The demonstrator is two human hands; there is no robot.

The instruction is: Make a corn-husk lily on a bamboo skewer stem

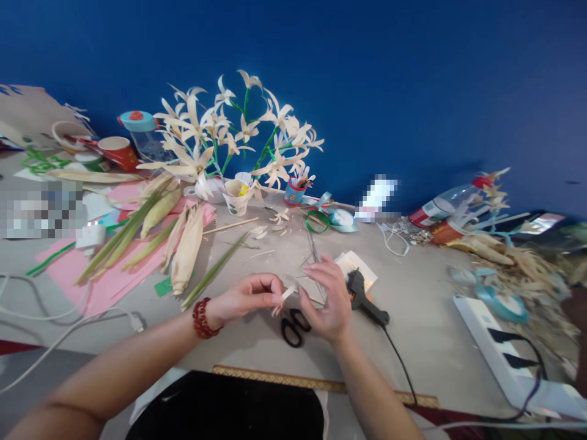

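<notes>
Between thumb and fingers, my left hand (252,297) pinches a small pale strip (288,292), which looks like cut corn husk. My right hand (328,299) is beside the strip's free end with its fingers spread; whether a fingertip touches it I cannot tell. Scissors with black handles (292,330) lie on the table just below both hands, their blades partly hidden. To the right of my right hand rests a black glue gun (367,299), with its nozzle end by a white square sheet (356,269).
Pale husk flowers on green stems (247,131) stand at the back near a white paper cup (237,198). Corn husks (187,250) lie on pink paper (110,269) at left. A power strip (486,348) and blue ribbon roll (502,296) are at right.
</notes>
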